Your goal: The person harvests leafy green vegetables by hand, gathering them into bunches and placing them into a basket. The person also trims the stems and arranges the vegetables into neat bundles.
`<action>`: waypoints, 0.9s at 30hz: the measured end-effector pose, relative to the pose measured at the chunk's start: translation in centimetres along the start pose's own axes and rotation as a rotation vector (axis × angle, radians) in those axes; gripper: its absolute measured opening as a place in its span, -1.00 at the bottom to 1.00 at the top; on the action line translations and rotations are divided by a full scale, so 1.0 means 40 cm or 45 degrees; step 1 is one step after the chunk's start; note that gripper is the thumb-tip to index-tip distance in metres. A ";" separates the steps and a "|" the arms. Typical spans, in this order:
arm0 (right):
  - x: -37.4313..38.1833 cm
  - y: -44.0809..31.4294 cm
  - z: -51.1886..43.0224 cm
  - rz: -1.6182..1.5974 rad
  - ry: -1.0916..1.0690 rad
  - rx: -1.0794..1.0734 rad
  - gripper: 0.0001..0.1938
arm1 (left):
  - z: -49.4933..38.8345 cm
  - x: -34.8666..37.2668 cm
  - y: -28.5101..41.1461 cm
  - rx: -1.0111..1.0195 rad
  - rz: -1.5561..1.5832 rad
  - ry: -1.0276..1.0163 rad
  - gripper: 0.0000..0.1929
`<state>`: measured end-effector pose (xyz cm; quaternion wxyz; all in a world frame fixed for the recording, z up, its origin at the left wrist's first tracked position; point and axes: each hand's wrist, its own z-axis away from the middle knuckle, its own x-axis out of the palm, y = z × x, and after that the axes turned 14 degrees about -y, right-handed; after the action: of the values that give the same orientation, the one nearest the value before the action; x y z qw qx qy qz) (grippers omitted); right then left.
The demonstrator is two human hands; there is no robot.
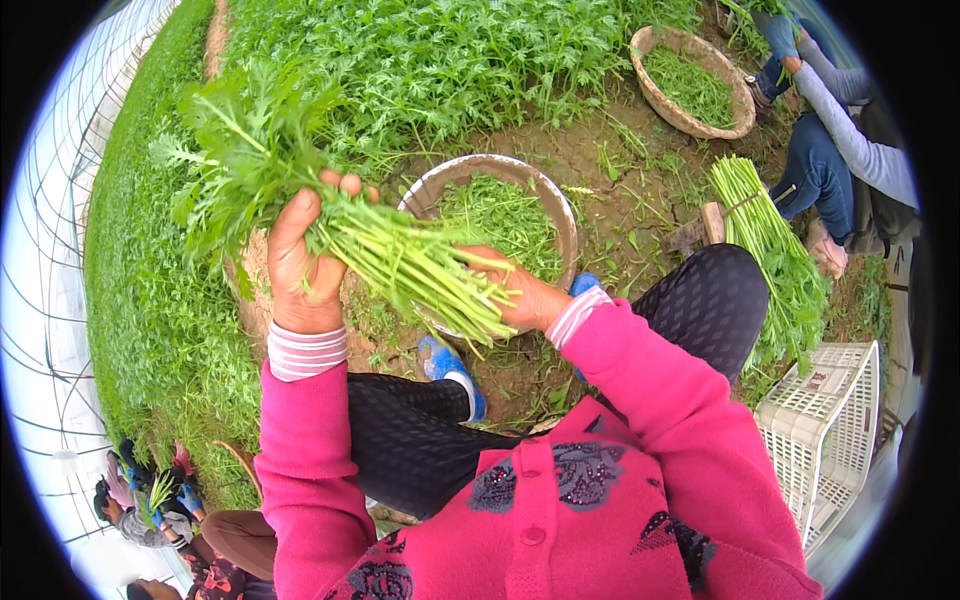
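Observation:
My left hand point(304, 262) grips a bunch of leafy chrysanthemum greens point(405, 262) around the middle, thumb on the near side. The feathery leaves fan out to the upper left, and the pale cut stems point to the lower right. At the stem ends is my right hand point(525, 294), its fingers partly hidden behind the stems it holds. Beneath the bunch stands a round, mud-stained tub point(566, 217) with loose green trimmings point(502, 217) inside. Part of its near rim is covered by the stems and my right hand.
Dense greens point(450, 67) grow ahead and left. Right lie a stack of cut greens point(772, 255), a wooden-handled tool point(711, 223) and a white plastic crate point(814, 427). A co-worker point(847, 142) sits by another tub point(694, 127); other people point(172, 517) work at lower left.

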<state>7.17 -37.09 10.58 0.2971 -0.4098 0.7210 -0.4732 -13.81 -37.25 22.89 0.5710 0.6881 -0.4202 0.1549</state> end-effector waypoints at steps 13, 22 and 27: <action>-0.066 -0.135 0.052 -0.568 -0.260 0.651 -0.71 | -0.067 -0.068 -0.015 -0.162 -0.225 0.470 -0.77; -0.115 -0.211 0.113 -0.340 0.080 1.042 -0.74 | -0.082 -0.122 0.074 0.108 -0.497 0.801 -0.71; -0.129 -0.164 0.061 0.449 0.441 0.820 -0.72 | -0.057 -0.067 0.026 0.057 -0.857 0.754 -0.69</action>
<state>13.70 -35.08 15.96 0.3610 -0.0802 0.6345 -0.6787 -15.59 -34.09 22.39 0.6701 0.7248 0.0121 0.1599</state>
